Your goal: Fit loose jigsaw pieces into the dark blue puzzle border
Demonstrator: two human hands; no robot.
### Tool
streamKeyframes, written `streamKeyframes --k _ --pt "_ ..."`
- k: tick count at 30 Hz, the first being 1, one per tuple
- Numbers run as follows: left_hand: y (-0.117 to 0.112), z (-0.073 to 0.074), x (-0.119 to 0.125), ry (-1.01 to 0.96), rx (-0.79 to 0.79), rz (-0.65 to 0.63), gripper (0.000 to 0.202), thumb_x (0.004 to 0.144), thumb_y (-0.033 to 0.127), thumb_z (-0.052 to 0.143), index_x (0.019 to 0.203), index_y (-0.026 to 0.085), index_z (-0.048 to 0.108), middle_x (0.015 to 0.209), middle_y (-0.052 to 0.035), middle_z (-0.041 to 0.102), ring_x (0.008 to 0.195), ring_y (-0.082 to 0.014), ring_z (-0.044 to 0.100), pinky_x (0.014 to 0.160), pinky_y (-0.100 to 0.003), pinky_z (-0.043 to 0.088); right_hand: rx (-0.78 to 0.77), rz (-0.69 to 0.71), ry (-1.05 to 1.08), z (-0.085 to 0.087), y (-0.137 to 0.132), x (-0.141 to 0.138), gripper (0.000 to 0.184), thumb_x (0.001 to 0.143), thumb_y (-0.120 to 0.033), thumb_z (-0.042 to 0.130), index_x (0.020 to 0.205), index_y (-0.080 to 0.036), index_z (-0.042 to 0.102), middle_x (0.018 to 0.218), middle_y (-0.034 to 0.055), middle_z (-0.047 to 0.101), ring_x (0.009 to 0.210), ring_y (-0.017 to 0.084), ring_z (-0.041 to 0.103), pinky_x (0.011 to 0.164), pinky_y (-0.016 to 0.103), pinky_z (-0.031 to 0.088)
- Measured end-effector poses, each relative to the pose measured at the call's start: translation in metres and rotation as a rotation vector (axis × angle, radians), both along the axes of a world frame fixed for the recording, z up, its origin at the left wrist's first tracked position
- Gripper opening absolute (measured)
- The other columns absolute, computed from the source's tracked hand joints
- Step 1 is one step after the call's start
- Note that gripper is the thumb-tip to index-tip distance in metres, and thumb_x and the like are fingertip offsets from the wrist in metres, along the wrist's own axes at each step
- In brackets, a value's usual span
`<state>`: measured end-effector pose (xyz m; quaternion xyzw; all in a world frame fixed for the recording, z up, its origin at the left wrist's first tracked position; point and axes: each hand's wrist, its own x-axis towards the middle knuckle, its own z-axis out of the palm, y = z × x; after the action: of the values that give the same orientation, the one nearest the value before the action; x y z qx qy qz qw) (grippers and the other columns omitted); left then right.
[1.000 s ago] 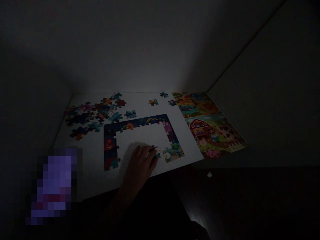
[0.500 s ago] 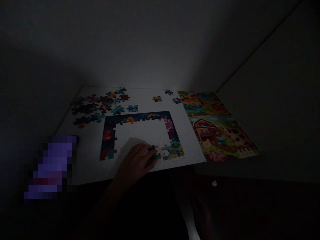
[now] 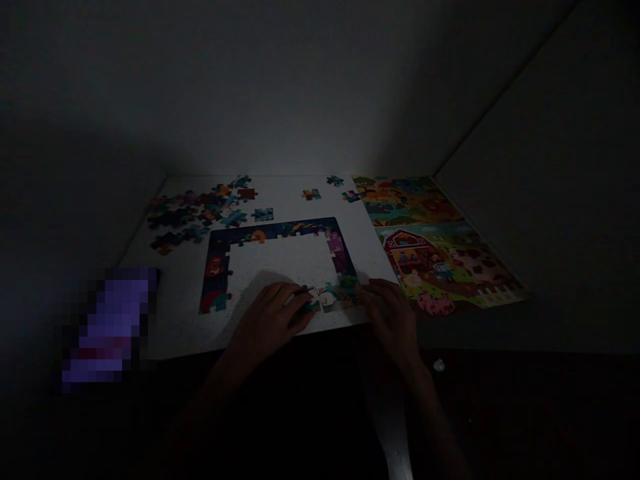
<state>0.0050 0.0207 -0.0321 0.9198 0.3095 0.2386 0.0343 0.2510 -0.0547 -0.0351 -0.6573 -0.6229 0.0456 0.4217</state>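
Note:
My left hand (image 3: pixel 274 315) is at the lower edge of a part-built jigsaw border (image 3: pixel 273 230). Its thumb and fingers are closed on a jigsaw piece (image 3: pixel 314 305), partly hidden by the fingertips. This piece is right beside the joined pieces with a white creature (image 3: pixel 327 298), and I cannot tell whether they interlock. At the border's lower right corner, the fingertips of my right hand (image 3: pixel 393 313) touch the edge, thumb and fingers apart.
Loose jigsaw pieces (image 3: pixel 193 217) lie heaped at the white board's far left, with several single ones (image 3: pixel 311 195) along the back. Two finished pictures, a farm scene (image 3: pixel 440 267) and an animal scene (image 3: pixel 405 200), lie right. A blurred-out lit screen (image 3: pixel 113 327) is left.
My right hand has come up from below the board to the border's lower right corner. The left hand stays at the bottom edge with its piece. The view has shifted slightly.

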Motion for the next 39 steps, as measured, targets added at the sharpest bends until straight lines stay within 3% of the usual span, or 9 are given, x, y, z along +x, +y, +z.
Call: streamKeyframes --k 6,17,39 --pt "0.001 -0.001 0.001 0.016 -0.037 -0.011 0.024 0.098 0.036 0.051 0.113 0.021 0.063 0.111 -0.007 0.066 0.103 -0.0231 0.06 0.091 -0.041 0.051 -0.134 0.129 -0.101 -0.008 0.031 0.003 0.022 0.095 -0.032 0.054 0.106 -0.023 0.07 0.114 0.0093 0.069 0.11 0.026 0.061 0.095 0.046 0.047" --pt "0.002 -0.001 0.003 -0.001 -0.019 -0.042 0.023 0.097 0.032 0.055 0.115 0.022 0.063 0.11 -0.0071 0.066 0.101 -0.0232 0.06 0.09 -0.041 0.051 -0.144 0.13 -0.194 -0.01 0.027 0.002 0.022 0.092 -0.038 0.061 0.108 -0.027 0.072 0.117 0.0082 0.067 0.112 0.028 0.059 0.094 0.047 0.046" --pt "0.001 -0.001 0.003 0.018 0.008 -0.068 0.023 0.096 0.031 0.055 0.115 0.022 0.064 0.111 -0.0081 0.065 0.101 -0.0235 0.06 0.089 -0.04 0.052 -0.112 0.116 -0.189 -0.01 0.027 0.001 0.022 0.092 -0.038 0.061 0.107 -0.027 0.072 0.114 0.0077 0.068 0.11 0.027 0.06 0.092 0.045 0.046"
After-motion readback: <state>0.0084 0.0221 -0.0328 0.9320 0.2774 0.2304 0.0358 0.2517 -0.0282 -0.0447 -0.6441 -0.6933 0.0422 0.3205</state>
